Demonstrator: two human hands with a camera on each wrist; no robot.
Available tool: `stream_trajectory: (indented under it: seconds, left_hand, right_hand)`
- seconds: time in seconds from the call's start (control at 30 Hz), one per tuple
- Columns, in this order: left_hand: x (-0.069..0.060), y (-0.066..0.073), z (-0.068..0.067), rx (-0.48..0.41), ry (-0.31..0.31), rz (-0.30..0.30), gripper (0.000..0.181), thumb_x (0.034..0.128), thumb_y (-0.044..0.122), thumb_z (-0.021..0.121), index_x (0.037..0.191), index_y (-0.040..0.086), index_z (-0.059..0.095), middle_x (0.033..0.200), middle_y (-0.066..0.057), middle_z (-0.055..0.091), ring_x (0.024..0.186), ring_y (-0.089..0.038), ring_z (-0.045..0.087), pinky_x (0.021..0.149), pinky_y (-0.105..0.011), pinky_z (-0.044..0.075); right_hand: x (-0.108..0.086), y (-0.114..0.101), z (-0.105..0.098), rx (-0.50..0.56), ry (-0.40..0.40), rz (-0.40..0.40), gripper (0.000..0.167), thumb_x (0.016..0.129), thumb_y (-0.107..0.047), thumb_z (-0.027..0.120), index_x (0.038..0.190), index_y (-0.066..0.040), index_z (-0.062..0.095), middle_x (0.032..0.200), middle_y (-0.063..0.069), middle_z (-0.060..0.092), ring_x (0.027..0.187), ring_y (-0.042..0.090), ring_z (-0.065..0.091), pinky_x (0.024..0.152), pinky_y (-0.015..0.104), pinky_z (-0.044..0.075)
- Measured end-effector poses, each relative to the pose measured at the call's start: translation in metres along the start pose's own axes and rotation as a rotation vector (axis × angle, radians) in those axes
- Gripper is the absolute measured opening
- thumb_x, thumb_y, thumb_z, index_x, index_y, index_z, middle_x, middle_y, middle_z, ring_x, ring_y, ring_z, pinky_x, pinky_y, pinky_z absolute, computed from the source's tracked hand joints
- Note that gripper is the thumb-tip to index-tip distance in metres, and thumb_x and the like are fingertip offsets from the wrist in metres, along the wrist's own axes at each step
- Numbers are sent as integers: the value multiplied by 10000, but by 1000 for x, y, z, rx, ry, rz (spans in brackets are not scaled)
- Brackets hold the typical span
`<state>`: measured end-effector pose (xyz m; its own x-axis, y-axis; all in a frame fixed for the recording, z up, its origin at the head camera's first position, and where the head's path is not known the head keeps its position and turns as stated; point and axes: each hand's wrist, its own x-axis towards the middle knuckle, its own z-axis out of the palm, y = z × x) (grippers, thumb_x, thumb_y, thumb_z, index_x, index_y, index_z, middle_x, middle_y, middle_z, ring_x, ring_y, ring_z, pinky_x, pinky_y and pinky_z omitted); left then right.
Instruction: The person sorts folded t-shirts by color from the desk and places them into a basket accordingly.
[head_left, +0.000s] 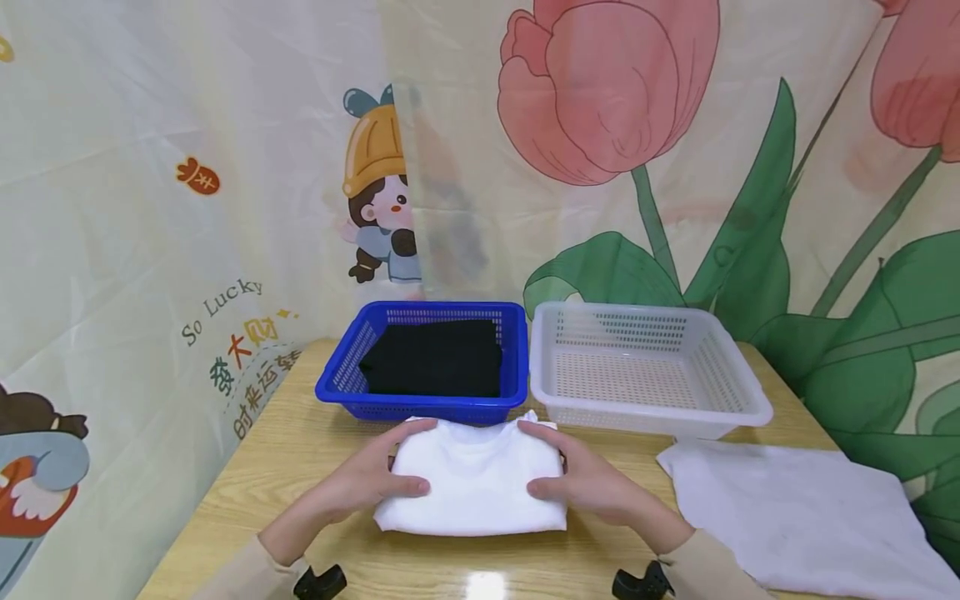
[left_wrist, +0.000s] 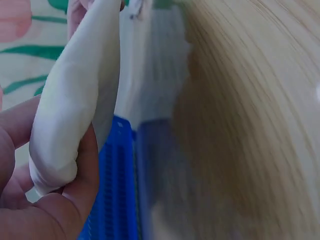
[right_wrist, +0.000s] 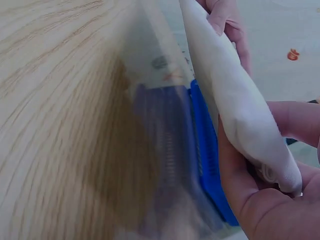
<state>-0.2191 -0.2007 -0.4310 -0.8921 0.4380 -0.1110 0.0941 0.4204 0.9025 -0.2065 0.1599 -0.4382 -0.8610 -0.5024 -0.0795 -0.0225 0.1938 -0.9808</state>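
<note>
Clamping the folded white shirt (head_left: 476, 487) between left hand (head_left: 367, 475) and right hand (head_left: 596, 477), I hold it above the wooden table (head_left: 360, 571), before the blue plastic basket (head_left: 431, 407). I judge the step as transfer; the next move calls for even pressure to preserve the fold.

The folded garment (head_left: 472, 492) was plain white, the flat cloth (head_left: 795, 508) a faintly lilac white. One basket (head_left: 422, 408) was deep blue — the fabric (head_left: 438, 358) in it black — and a second basket (head_left: 645, 414) white. The tabletop (head_left: 300, 450) showed yellowish-brown wood grain; pink tulips (head_left: 611, 83) and green leaves (head_left: 757, 225) patterned the cream backdrop (head_left: 112, 208).
</note>
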Motion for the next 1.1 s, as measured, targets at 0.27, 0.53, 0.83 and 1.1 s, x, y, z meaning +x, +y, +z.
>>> stream_trajectory:
  seconds: [0.27,0.53,0.83,1.1]
  left_hand:
    - [16,52,29,-57,-81,81,835,883,228,898,1599,297,474,1502,-159,505,1145,-300,619,881,-401,588]
    - [56,102,53,-24,-60,151,834,880,263,903,1582,392,472,1485,-88,528,1131,-295,635,868,-422,614]
    - [131,141,78,-18,35,195,880,860,231,918,1600,377,464,1594,-54,470,1257,-251,581,890,-402,616]
    - [194,148,99,-1,113,171,890,866,175,908,1614,345,456,1619,-67,466,1334,-270,538,1019,-450,558]
  right_hand:
    - [-44,-22,-47,73,-31,39,899,969,-114,788,1695,-129,258,1665,277,256,1271,322,557,963,350,577]
    - [-74,-47,-104,-16,47,24,901,991,-126,760,1708,-151,215,1732,249,102,1295,337,512,916,360,615]
    - [-68,-49,-179,-265,185,-4,899,993,-158,759,1708,-171,214,1710,276,80,1322,445,383,864,277,586]
    - [-44,-43,-232,-468,212,36,916,1006,-240,756,1717,-185,180,1723,295,42,1416,490,256,1010,376,484]
